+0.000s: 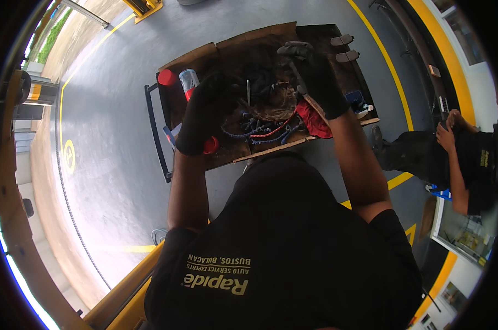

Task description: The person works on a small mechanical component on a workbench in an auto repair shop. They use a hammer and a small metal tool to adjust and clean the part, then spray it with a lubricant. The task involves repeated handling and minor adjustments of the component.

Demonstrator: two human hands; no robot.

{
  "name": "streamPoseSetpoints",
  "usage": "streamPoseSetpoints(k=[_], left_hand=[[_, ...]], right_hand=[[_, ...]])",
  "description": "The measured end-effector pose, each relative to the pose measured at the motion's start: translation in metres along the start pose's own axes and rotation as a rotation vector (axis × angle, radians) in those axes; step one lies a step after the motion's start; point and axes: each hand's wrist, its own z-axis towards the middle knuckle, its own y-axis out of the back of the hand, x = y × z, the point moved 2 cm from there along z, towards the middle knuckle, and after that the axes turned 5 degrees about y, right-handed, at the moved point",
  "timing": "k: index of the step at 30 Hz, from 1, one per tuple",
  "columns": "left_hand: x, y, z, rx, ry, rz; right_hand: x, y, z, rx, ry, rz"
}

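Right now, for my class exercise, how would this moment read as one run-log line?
left hand: gloved, above cart; right hand: gloved, above cart; grip: unclear; on cart: red cloth, two grey pads

The left hand (205,107), black-gloved, is positioned over the left portion of the cardboard-edged cart (254,34), near a clear container (188,78) and a red cylinder (167,77). The right hand (313,74), likewise gloved, is located above a red cloth (315,119). Two flat pads (347,56) lie at the far-right corner. Braided cords (268,132) lie between the hands.
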Motion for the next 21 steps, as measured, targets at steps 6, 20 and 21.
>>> streamPoseSetpoints(k=[6, 20, 21], left_hand=[[0.000, 0.010, -0.014, -0.071, 0.065, 0.021], [-0.039, -0.018, -0.042, -0.134, -0.152, 0.341], [-0.043, -0.021, -0.042, -0.163, -0.232, 0.474]], right_hand=[[-0.030, 0.018, 0.023, -0.013, -0.028, -0.415], [0.114, 0.009, -0.012, 0.203, -0.296, 0.621], [0.119, 0.012, -0.013, 0.190, -0.223, 0.532]])
